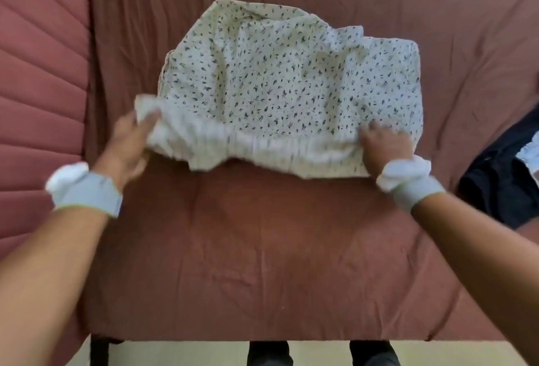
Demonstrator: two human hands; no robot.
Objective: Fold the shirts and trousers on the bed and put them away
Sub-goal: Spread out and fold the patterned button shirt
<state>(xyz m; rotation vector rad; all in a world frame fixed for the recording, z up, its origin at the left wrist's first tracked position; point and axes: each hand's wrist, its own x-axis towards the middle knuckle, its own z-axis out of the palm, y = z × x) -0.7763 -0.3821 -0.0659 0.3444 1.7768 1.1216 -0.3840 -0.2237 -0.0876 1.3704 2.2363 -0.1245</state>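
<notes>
Location: a domestic bedroom. Indicators: a bed (262, 263) covered with a creased reddish-brown sheet; a quilted pink padded surface (38, 79) adjoining its left side; clothing laid out on the bed, namely a cream patterned garment (291, 82) and a dark garment (501, 187).

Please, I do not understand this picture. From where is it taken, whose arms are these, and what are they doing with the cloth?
There is no machine here. A person wears a camera on the head, so this single head view looks forward and down at their own two arms. Both wrists carry pale grey-and-white bands. On the reddish-brown bed cover lies a cream garment with small dark leaf print, partly folded. The left hand pinches its near left corner, at the gathered white hem. The right hand holds the near right part of that hem, its fingers curled over the cloth. At the right edge lies a dark navy garment, not touched. A pink quilted blanket lies on the left.
</notes>
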